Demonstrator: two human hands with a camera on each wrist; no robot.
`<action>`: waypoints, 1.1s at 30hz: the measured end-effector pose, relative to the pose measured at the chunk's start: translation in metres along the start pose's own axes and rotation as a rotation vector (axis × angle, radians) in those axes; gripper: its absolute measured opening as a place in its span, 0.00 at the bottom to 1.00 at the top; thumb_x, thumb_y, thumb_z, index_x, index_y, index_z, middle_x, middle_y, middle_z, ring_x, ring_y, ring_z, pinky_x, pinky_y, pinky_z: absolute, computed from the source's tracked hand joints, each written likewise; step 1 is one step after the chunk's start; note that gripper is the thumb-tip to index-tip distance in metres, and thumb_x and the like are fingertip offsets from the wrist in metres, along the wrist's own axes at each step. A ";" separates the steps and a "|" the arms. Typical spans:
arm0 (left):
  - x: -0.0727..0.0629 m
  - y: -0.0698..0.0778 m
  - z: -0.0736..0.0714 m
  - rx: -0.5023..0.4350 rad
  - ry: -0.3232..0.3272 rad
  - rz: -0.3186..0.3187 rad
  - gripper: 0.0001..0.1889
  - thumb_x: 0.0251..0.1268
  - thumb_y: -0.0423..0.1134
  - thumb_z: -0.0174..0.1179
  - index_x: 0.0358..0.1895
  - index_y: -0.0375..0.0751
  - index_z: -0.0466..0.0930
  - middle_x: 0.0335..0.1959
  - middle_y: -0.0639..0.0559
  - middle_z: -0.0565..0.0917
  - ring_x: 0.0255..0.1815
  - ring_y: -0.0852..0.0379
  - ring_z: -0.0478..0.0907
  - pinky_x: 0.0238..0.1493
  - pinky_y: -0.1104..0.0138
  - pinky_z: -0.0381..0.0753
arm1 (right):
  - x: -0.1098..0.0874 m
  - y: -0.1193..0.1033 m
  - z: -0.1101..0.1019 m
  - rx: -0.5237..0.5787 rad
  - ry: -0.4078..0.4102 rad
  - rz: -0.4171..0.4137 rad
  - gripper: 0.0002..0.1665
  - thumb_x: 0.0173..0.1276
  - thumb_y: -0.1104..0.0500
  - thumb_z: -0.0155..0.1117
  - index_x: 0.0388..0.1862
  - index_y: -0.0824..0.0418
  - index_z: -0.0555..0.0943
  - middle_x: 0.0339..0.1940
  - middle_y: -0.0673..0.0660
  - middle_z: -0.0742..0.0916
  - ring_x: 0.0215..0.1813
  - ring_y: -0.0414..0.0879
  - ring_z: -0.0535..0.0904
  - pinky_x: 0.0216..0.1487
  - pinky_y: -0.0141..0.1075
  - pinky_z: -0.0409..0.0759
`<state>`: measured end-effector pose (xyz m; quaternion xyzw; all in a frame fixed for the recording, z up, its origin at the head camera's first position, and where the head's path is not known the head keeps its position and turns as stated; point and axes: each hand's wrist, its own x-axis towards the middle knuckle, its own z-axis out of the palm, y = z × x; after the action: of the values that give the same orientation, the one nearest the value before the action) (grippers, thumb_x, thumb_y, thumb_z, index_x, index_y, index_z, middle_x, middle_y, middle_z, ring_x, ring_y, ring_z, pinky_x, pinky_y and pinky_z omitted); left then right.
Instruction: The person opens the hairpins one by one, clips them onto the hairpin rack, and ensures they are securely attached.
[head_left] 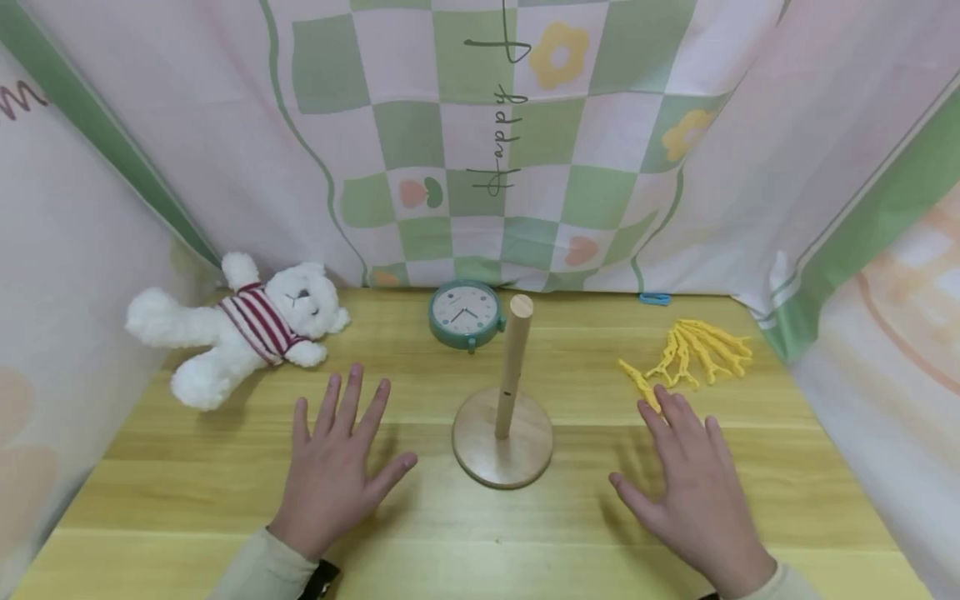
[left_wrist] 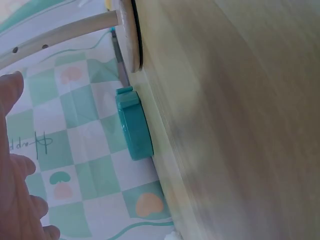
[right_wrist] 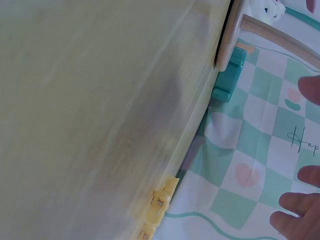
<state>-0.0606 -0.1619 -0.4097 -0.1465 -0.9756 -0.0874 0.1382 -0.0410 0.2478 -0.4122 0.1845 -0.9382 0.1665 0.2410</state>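
Note:
Both hands are spread over the table on either side of a round wooden base (head_left: pixel 480 458) with an upright post (head_left: pixel 513 367); small dark holes show in the post. My left hand (head_left: pixel 330 479), fingers straight and apart, holds nothing. My right hand (head_left: pixel 697 492) is also spread and holds nothing. Just beyond its fingertips lies one yellow branch-shaped piece (head_left: pixel 634 377), partly hidden by the fingers. A fan of several similar yellow pieces (head_left: pixel 701 346) lies behind it. In the right wrist view, a yellow piece (right_wrist: pixel 156 207) shows clip-like detail.
A teal round clock (head_left: pixel 465 312) lies face up behind the post. At the back left, a white plush bear (head_left: pixel 262 325) in a striped shirt lies on its back. A small blue item (head_left: pixel 655 298) is near the back edge of the wooden table (head_left: pixel 495 550). Patterned cloth (head_left: pixel 480 125) hangs behind.

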 end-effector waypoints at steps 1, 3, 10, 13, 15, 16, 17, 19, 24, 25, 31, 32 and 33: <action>0.000 0.000 0.000 -0.009 0.000 0.000 0.47 0.66 0.74 0.48 0.82 0.52 0.50 0.83 0.43 0.40 0.82 0.42 0.36 0.75 0.39 0.29 | 0.001 0.000 0.000 0.009 0.017 0.001 0.53 0.66 0.27 0.54 0.71 0.68 0.69 0.77 0.67 0.67 0.73 0.69 0.63 0.74 0.66 0.51; 0.000 0.001 0.001 -0.029 0.001 -0.001 0.48 0.66 0.73 0.48 0.82 0.51 0.50 0.83 0.43 0.39 0.82 0.42 0.36 0.75 0.39 0.30 | 0.003 0.001 0.001 0.028 0.048 0.006 0.54 0.67 0.26 0.51 0.68 0.71 0.71 0.73 0.69 0.70 0.70 0.70 0.66 0.69 0.68 0.58; 0.003 0.003 0.006 -0.114 0.015 -0.008 0.49 0.66 0.71 0.52 0.82 0.47 0.47 0.83 0.42 0.40 0.82 0.41 0.37 0.75 0.38 0.34 | 0.003 0.006 0.001 0.145 0.072 0.096 0.50 0.53 0.46 0.76 0.68 0.72 0.71 0.69 0.71 0.74 0.64 0.73 0.70 0.56 0.70 0.66; 0.003 0.005 0.009 -0.170 0.018 -0.017 0.50 0.66 0.70 0.55 0.82 0.45 0.47 0.83 0.40 0.42 0.82 0.40 0.40 0.74 0.35 0.38 | 0.000 0.010 0.001 0.208 0.032 0.177 0.55 0.47 0.55 0.82 0.71 0.72 0.67 0.70 0.72 0.73 0.66 0.74 0.68 0.63 0.70 0.64; 0.004 0.006 0.011 -0.211 0.017 -0.029 0.51 0.65 0.68 0.56 0.82 0.44 0.47 0.82 0.39 0.43 0.82 0.40 0.41 0.73 0.34 0.40 | -0.001 0.013 0.001 0.246 0.000 0.232 0.56 0.49 0.57 0.83 0.73 0.71 0.65 0.72 0.73 0.71 0.68 0.74 0.66 0.66 0.69 0.61; 0.005 0.007 0.011 -0.230 0.016 -0.036 0.51 0.65 0.68 0.57 0.82 0.43 0.47 0.82 0.39 0.43 0.82 0.39 0.42 0.73 0.33 0.41 | -0.002 0.014 0.001 0.265 -0.013 0.258 0.56 0.50 0.57 0.82 0.74 0.70 0.64 0.72 0.72 0.70 0.68 0.74 0.66 0.67 0.69 0.61; 0.005 0.007 0.012 -0.249 0.012 -0.042 0.52 0.65 0.67 0.58 0.82 0.42 0.47 0.82 0.39 0.43 0.81 0.39 0.42 0.72 0.33 0.42 | -0.002 0.016 0.000 0.281 -0.026 0.283 0.56 0.52 0.57 0.82 0.75 0.69 0.63 0.72 0.72 0.70 0.69 0.74 0.65 0.66 0.69 0.61; 0.005 0.008 0.015 -0.292 0.006 -0.049 0.52 0.65 0.66 0.59 0.81 0.40 0.46 0.82 0.39 0.43 0.81 0.38 0.44 0.72 0.33 0.44 | -0.003 0.018 0.001 0.305 -0.043 0.322 0.55 0.54 0.57 0.81 0.76 0.67 0.62 0.73 0.72 0.69 0.69 0.74 0.65 0.64 0.70 0.63; 0.008 0.011 0.023 -0.461 -0.026 -0.027 0.53 0.64 0.58 0.66 0.81 0.38 0.44 0.82 0.41 0.47 0.80 0.40 0.49 0.74 0.41 0.52 | -0.004 0.022 0.001 0.327 -0.086 0.388 0.53 0.60 0.54 0.78 0.77 0.66 0.61 0.71 0.73 0.70 0.67 0.76 0.65 0.60 0.72 0.64; 0.008 0.012 0.025 -0.495 -0.035 -0.022 0.53 0.64 0.57 0.67 0.82 0.39 0.44 0.82 0.43 0.47 0.80 0.41 0.49 0.75 0.43 0.53 | -0.004 0.024 0.001 0.327 -0.095 0.399 0.52 0.61 0.53 0.77 0.77 0.66 0.61 0.71 0.74 0.70 0.67 0.76 0.65 0.60 0.73 0.63; 0.010 0.016 0.034 -0.605 -0.024 -0.006 0.51 0.63 0.51 0.69 0.81 0.40 0.46 0.81 0.43 0.53 0.80 0.43 0.53 0.75 0.46 0.55 | 0.001 0.032 0.003 0.333 -0.172 0.487 0.52 0.65 0.47 0.73 0.76 0.71 0.59 0.70 0.77 0.68 0.66 0.75 0.65 0.58 0.73 0.63; 0.011 0.016 0.035 -0.616 -0.024 -0.003 0.51 0.63 0.51 0.69 0.81 0.39 0.47 0.81 0.43 0.53 0.79 0.43 0.53 0.74 0.46 0.55 | 0.001 0.034 0.003 0.335 -0.193 0.506 0.52 0.65 0.46 0.73 0.76 0.71 0.59 0.70 0.77 0.68 0.66 0.75 0.65 0.58 0.73 0.63; 0.011 0.017 0.036 -0.624 -0.030 -0.002 0.50 0.63 0.51 0.68 0.81 0.39 0.48 0.81 0.44 0.53 0.79 0.43 0.53 0.74 0.45 0.55 | 0.002 0.035 0.004 0.337 -0.215 0.524 0.53 0.66 0.45 0.72 0.77 0.71 0.58 0.70 0.78 0.67 0.67 0.75 0.65 0.58 0.73 0.63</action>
<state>-0.0742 -0.1354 -0.4385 -0.1822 -0.9037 -0.3807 0.0722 -0.0593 0.2769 -0.4221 -0.0095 -0.9330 0.3554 0.0556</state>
